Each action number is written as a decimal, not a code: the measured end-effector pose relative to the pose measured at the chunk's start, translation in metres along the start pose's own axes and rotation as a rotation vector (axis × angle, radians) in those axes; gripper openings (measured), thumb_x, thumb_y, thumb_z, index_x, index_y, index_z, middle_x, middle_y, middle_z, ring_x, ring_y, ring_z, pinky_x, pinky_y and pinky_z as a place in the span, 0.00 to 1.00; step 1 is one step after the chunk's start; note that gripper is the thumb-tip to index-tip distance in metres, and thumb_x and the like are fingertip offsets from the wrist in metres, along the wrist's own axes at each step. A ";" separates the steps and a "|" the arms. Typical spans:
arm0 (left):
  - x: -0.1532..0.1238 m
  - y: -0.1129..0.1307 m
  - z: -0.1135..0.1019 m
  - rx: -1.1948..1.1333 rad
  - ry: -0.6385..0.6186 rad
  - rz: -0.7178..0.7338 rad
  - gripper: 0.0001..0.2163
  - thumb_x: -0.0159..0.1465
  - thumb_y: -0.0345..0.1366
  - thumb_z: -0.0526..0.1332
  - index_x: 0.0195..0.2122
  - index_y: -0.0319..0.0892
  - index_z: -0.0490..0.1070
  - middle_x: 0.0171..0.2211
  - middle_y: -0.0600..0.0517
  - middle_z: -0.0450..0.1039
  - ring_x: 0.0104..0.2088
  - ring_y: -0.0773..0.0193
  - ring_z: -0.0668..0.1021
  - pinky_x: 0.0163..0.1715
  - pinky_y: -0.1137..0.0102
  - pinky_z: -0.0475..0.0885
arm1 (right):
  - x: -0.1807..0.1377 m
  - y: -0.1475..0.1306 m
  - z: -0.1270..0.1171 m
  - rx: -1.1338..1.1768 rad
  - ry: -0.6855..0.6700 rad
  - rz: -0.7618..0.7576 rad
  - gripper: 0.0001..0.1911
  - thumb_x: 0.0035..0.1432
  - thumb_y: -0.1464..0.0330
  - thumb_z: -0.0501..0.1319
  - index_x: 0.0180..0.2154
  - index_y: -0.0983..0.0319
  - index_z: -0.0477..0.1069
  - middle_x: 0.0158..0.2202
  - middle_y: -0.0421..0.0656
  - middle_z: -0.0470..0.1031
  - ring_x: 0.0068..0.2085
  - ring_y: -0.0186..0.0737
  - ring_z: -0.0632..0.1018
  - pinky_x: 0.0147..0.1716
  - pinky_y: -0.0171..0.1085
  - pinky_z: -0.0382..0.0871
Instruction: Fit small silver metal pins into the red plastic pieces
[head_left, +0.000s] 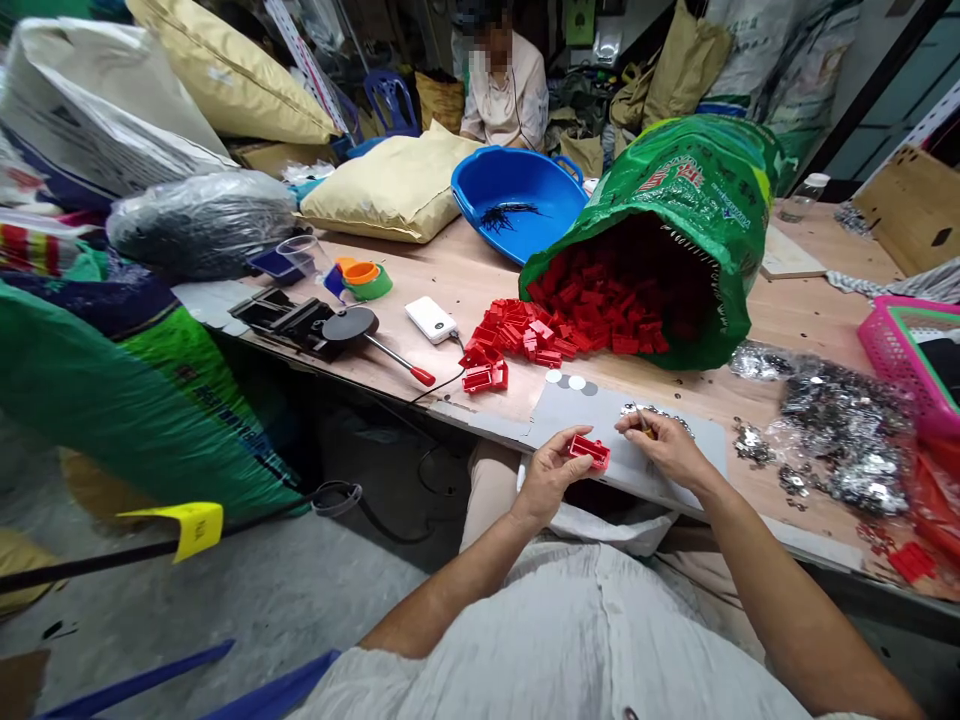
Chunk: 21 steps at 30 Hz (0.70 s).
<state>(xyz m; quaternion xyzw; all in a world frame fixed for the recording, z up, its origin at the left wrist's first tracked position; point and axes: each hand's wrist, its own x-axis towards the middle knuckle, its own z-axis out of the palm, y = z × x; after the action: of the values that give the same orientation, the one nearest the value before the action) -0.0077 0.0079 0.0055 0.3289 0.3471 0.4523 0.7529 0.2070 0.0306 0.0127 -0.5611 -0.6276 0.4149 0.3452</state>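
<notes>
A small, hollow, open-topped casing of red plastic [590, 453] is raised over the front edge of a flat grey sheet [551, 412], pinched between the thumb and fingers of the left hand [551, 475]. The right hand [664, 445] has its fingers closed around a slim tool with a yellowish handle [648, 431] (its exact kind is too small to tell), near little shiny metal pieces [679, 423] on the sheet. The step in hand looks like small-part work on the casing; the next move seems to call for a steady left pinch and a precise right tip.

Farther out, more boxy red casings [517, 335] spill from a glossy green woven sack [675, 180] onto the wood-toned surface [795, 310]. Rightward sits a crinkled clear plastic bag of glinting metal parts [847, 430]; beyond stands a smooth blue plastic basin [517, 248] holding thin black strips [510, 213].
</notes>
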 end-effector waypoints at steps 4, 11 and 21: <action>0.000 0.003 0.006 -0.054 -0.005 -0.009 0.26 0.53 0.37 0.72 0.52 0.41 0.70 0.36 0.50 0.76 0.37 0.65 0.79 0.42 0.64 0.77 | -0.011 0.002 -0.003 0.120 -0.027 0.029 0.12 0.55 0.60 0.64 0.40 0.58 0.77 0.43 0.45 0.79 0.43 0.44 0.76 0.45 0.42 0.68; -0.002 0.009 0.015 -0.100 -0.033 -0.010 0.22 0.52 0.36 0.73 0.45 0.42 0.67 0.35 0.53 0.76 0.35 0.63 0.80 0.40 0.61 0.78 | -0.025 -0.003 -0.004 0.174 0.014 -0.034 0.12 0.57 0.57 0.64 0.37 0.59 0.77 0.39 0.44 0.76 0.41 0.41 0.75 0.42 0.40 0.67; 0.004 0.002 0.018 0.019 -0.088 0.076 0.26 0.55 0.38 0.71 0.55 0.43 0.72 0.36 0.52 0.76 0.34 0.68 0.77 0.40 0.68 0.74 | -0.045 -0.017 -0.001 0.007 0.097 -0.084 0.13 0.61 0.59 0.62 0.44 0.59 0.75 0.39 0.43 0.78 0.38 0.39 0.76 0.38 0.38 0.69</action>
<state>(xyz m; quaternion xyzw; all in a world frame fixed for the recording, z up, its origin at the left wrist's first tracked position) 0.0077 0.0085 0.0160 0.3685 0.3054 0.4622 0.7465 0.2066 -0.0145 0.0304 -0.5524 -0.6317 0.3745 0.3943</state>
